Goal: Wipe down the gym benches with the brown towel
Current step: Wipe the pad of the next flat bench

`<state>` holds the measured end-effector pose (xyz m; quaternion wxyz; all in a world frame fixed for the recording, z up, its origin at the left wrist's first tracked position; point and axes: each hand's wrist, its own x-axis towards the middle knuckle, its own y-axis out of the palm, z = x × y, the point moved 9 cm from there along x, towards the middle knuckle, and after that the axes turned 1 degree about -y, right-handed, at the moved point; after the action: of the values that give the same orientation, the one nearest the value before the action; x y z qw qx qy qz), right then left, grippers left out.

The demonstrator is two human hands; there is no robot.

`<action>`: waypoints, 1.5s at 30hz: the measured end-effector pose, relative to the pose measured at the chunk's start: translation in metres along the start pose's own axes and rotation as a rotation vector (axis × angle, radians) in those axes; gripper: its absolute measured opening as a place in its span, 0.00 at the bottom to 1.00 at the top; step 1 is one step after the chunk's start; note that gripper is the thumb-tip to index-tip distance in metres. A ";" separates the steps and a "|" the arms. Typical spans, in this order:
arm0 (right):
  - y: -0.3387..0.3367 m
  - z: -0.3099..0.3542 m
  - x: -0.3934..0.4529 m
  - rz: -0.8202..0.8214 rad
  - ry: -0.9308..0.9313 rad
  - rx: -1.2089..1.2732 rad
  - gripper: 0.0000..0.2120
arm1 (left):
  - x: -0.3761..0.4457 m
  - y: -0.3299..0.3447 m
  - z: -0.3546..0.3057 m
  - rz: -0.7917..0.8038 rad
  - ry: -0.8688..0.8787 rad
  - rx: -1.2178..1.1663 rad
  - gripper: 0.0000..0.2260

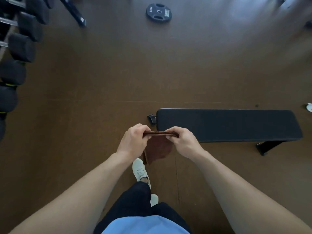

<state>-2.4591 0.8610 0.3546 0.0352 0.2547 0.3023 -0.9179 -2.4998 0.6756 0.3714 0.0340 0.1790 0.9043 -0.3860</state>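
Observation:
A folded brown towel (157,149) hangs in front of me, held by its top edge. My left hand (134,141) pinches the left end of that edge and my right hand (183,141) pinches the right end, the two hands close together. A flat black padded gym bench (228,124) stands on the floor just beyond and to the right of my hands, its long side across the view. The towel is in the air, apart from the bench pad.
A rack of black dumbbells (18,48) lines the left edge. A black weight plate (158,12) lies on the brown floor (101,78) far ahead. A black frame leg (76,13) slants at the upper left. My white shoes (140,171) stand below the towel.

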 end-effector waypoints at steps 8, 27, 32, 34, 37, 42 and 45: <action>-0.055 0.012 0.095 -0.112 -0.120 0.052 0.12 | 0.104 0.014 -0.004 0.004 -0.010 -0.074 0.06; 0.148 -0.276 0.291 -0.110 -0.088 -0.465 0.30 | 0.175 0.325 0.225 0.190 -0.419 -0.165 0.23; 0.168 -0.268 0.340 -0.227 -0.075 -0.619 0.38 | 0.198 0.338 0.257 0.054 -0.582 -0.375 0.24; 0.166 -0.261 0.353 -0.220 -0.113 -0.636 0.38 | 0.202 0.338 0.264 0.033 -0.591 -0.397 0.24; 0.155 -0.248 0.377 -0.213 -0.151 -0.665 0.38 | 0.210 0.338 0.270 0.016 -0.609 -0.429 0.23; 0.139 -0.219 0.434 -0.154 -0.217 -0.711 0.32 | 0.249 0.320 0.262 -0.026 -0.531 -0.381 0.23; 0.139 -0.214 0.432 -0.223 -0.234 -0.696 0.31 | 0.283 0.308 0.258 -0.074 -0.477 -0.363 0.23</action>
<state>-2.7081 0.9091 -0.0788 0.0536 0.0865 0.6156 -0.7815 -2.6757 0.7732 -0.0767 0.2629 0.0410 0.9309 -0.2503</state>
